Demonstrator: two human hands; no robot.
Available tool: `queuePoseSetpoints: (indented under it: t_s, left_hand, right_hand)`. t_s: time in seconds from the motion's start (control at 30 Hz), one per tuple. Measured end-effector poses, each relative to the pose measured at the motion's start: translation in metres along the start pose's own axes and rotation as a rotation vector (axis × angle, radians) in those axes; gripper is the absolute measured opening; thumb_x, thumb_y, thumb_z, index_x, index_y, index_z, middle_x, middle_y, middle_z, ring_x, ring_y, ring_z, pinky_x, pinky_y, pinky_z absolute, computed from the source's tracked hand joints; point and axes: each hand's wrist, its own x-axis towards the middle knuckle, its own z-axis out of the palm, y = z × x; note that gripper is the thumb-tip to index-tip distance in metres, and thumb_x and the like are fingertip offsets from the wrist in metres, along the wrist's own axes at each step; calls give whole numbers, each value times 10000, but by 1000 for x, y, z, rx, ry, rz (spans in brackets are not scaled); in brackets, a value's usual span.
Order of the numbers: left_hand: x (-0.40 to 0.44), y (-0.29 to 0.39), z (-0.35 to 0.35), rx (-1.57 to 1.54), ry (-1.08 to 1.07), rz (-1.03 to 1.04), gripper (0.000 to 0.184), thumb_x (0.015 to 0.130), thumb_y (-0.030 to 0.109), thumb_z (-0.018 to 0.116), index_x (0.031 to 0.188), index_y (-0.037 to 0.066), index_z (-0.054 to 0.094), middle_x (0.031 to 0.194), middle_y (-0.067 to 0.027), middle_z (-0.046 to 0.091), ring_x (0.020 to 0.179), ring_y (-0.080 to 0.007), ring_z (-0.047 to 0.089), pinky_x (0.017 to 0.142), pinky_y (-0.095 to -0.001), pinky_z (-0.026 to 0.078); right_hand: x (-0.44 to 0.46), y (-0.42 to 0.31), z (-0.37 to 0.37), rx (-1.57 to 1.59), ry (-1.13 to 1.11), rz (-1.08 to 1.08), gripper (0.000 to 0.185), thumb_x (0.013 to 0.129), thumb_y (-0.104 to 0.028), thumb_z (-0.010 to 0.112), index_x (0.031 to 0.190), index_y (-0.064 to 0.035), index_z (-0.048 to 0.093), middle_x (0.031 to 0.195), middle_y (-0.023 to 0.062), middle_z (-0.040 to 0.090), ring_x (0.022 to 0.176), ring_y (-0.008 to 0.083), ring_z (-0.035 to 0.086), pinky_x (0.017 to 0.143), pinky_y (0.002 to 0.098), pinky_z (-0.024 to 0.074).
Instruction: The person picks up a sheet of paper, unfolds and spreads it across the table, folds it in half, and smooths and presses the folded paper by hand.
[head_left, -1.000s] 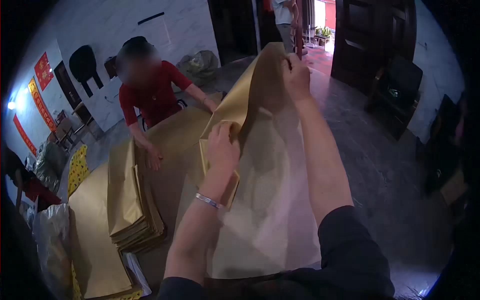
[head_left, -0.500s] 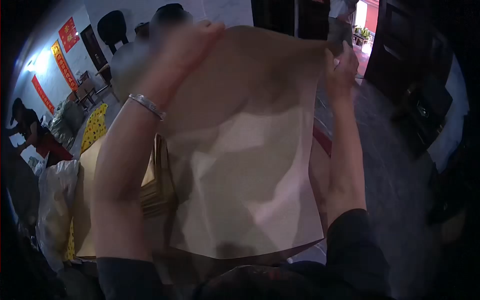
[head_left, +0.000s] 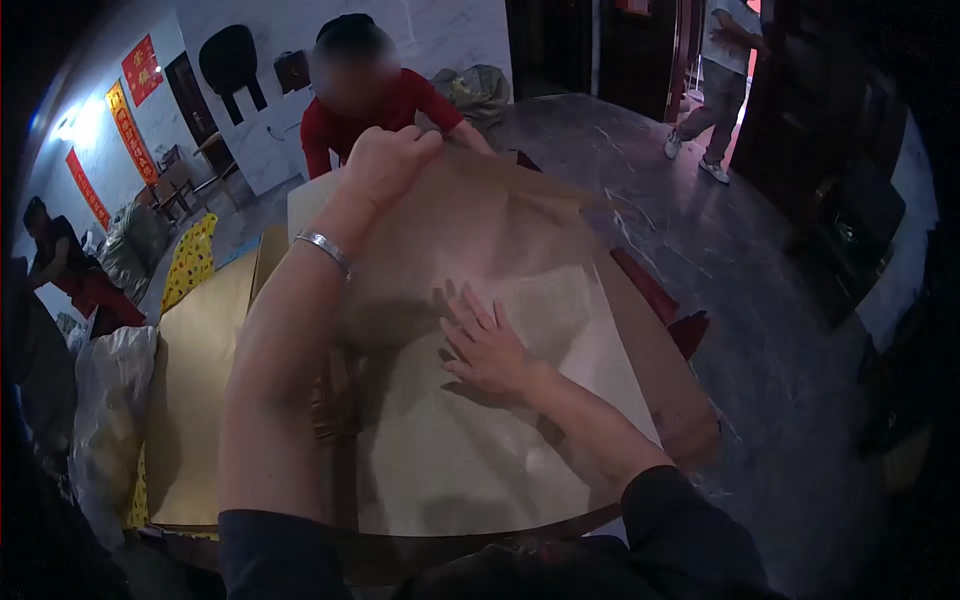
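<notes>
A large sheet of brown paper (head_left: 470,460) lies over the table in front of me, its far part raised and creased. At its far left edge my left hand (head_left: 392,165) is closed on the paper, a silver bracelet on the wrist. My right hand (head_left: 487,345) rests flat on the middle of the sheet, fingers spread. Left of my left forearm, more brown paper (head_left: 200,380) lies flat. The stack seen earlier is mostly hidden behind that forearm.
Across the table stands a person in red (head_left: 370,95). Another person (head_left: 722,80) is near the doorway, and one more (head_left: 70,260) is at the far left. A clear plastic bag (head_left: 115,400) lies at the left edge; a dark chair (head_left: 850,225) stands right.
The raised sheet has come down onto the table. My right hand has let go of its far right corner and moved to the middle. My left hand has lowered, still gripping the paper.
</notes>
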Motion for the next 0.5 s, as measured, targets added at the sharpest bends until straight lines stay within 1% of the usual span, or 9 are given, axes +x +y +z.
queuePoseSetpoints:
  t_s: [0.07, 0.13, 0.17, 0.23, 0.3, 0.37, 0.4, 0.47, 0.5]
  left_hand:
    - [-3, 2, -2, -24, -73, -39, 55, 835, 178, 603, 870, 161, 564, 731, -26, 587, 625, -207, 645, 519, -349, 475]
    - [-7, 3, 1, -52, -16, -18, 95, 843, 203, 630, 835, 150, 552, 710, -31, 559, 595, -212, 609, 514, -356, 461]
    - [-10, 4, 3, -91, 42, 3, 156, 851, 228, 656, 799, 138, 540, 690, -36, 531, 566, -217, 572, 510, -363, 448]
    - [-19, 2, 3, -105, 35, -8, 163, 851, 229, 657, 797, 137, 533, 688, -39, 531, 571, -224, 577, 526, -370, 455]
    - [-24, 2, -3, -76, -51, -71, 76, 827, 207, 616, 843, 168, 553, 729, -15, 577, 616, -212, 624, 556, -358, 482]
    - [-27, 0, -6, -74, -39, -82, 86, 831, 215, 621, 837, 167, 550, 729, -18, 575, 619, -213, 626, 557, -357, 482]
    - [-29, -2, -7, -65, -28, -92, 97, 834, 223, 626, 832, 166, 547, 728, -21, 573, 621, -214, 629, 558, -356, 482]
    - [-35, -5, -4, -82, -10, -88, 119, 847, 244, 629, 826, 164, 544, 721, -24, 568, 617, -217, 629, 549, -357, 481]
    - [-37, -6, -3, -98, 10, -84, 144, 861, 265, 631, 820, 162, 540, 714, -27, 564, 613, -219, 630, 541, -359, 479]
  right_hand:
    - [-10, 11, 21, -33, -13, 45, 677, 973, -525, 420, 1475, -74, 371, 1588, 190, 190, 1488, 364, 121, 1168, 589, 129]
    - [-18, 31, 19, 11, -187, 0, 637, 967, -514, 442, 1424, -69, 441, 1551, 197, 266, 1474, 369, 177, 1148, 593, 186]
    - [-22, 47, 24, 65, 73, -18, 564, 970, -471, 457, 1357, -63, 494, 1480, 206, 371, 1450, 384, 230, 1123, 605, 218]
    - [-30, 96, -7, 59, 422, 136, 526, 969, -436, 471, 1323, -51, 534, 1449, 222, 419, 1413, 396, 299, 1117, 557, 260]
    - [-45, 153, -30, 64, 537, 525, 547, 984, -433, 454, 1357, -40, 527, 1444, 242, 430, 1369, 405, 367, 1098, 490, 325]
    - [-50, 201, -15, 268, 724, 889, 473, 979, -379, 499, 1237, 10, 576, 1195, 229, 609, 1175, 383, 551, 1013, 420, 412]
    - [-50, 213, -17, 268, 723, 888, 473, 979, -379, 499, 1237, 10, 576, 1195, 229, 609, 1175, 383, 551, 1013, 420, 412]
    - [-46, 229, -19, 573, 312, 1025, 677, 1003, -522, 361, 1289, 60, 555, 1277, 287, 574, 1228, 437, 516, 1025, 466, 407]
    - [-43, 238, -15, 575, 309, 1021, 677, 1003, -522, 361, 1289, 60, 555, 1277, 287, 574, 1228, 437, 516, 1025, 466, 407]
